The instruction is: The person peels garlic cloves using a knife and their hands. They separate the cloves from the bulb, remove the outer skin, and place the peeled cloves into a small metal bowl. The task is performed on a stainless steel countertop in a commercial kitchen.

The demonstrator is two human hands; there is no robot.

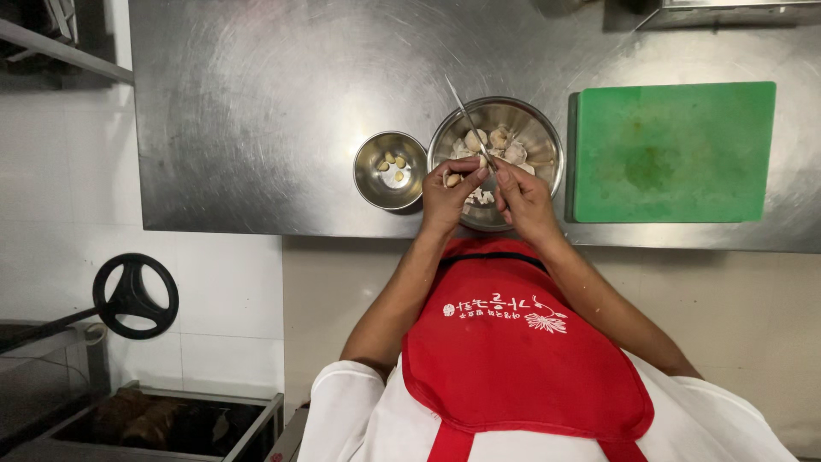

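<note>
My left hand [448, 198] pinches a garlic clove [452, 180] over the near rim of a large steel bowl [540, 135] that holds unpeeled garlic and skins. My right hand [522, 198] grips a small knife [466, 115] whose thin blade points up and to the left, its base against the clove. Left of the large bowl stands a small steel bowl [369, 171] with a few peeled cloves in it. Both bowls rest on a steel counter [256, 120].
A green cutting board [673, 151] lies on the counter right of the large bowl. I wear a red apron [513, 359] over white sleeves. At lower left are a black wheel-shaped handle [135, 296] and a dark tray [154, 423] near the tiled floor.
</note>
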